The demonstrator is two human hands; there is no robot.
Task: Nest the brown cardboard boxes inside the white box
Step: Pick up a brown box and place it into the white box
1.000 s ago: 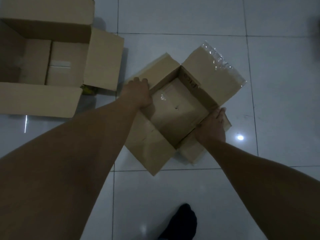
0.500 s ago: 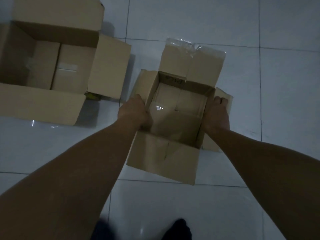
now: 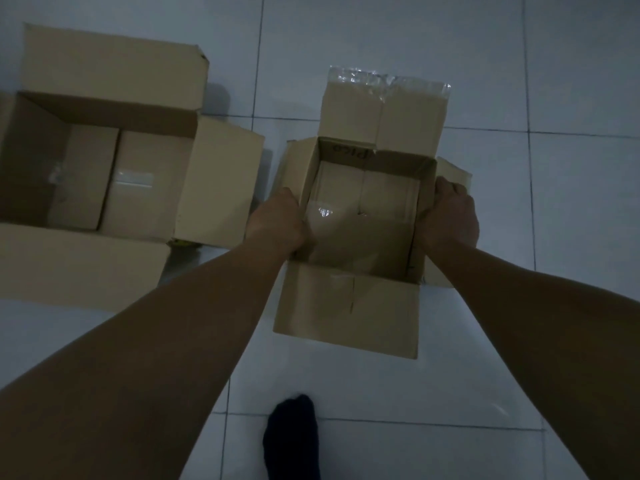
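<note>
- Pale glossy floor tiles [image 3: 398,46] with thin dark grout lines fill the dim scene, and both cardboard boxes sit on them.
- Left of the smaller box, well apart from both hands, lies the larger brown box [image 3: 93,174], open at the top with all flaps spread; its right flap [image 3: 218,185] reaches nearly to the smaller box's left flap.
- Inside the larger box, two pale flat shapes lie side by side; whether they are its bottom flaps or separate items is unclear in this light.
- A small yellowish object [image 3: 183,242] peeks from under the larger box's right flap, too hidden to identify.
- The left hand [image 3: 277,223] grips the smaller box's left wall at the rim, fingers curled shut around the cardboard edge.
- The smaller brown box [image 3: 363,216] stands upright and open between the two hands; its inside looks empty apart from a glint of tape on the floor of it.
- Its far flap [image 3: 381,112] stands up with clear tape along its top edge, and its near flap [image 3: 349,306] folds outward toward the person.
- The right hand [image 3: 450,216] clasps the smaller box's right wall, fingers wrapped over the rim and closed on it.
- Nearer than the smaller box, a dark-socked foot [image 3: 291,438] rests on the tiles.
- No white box is visible.
</note>
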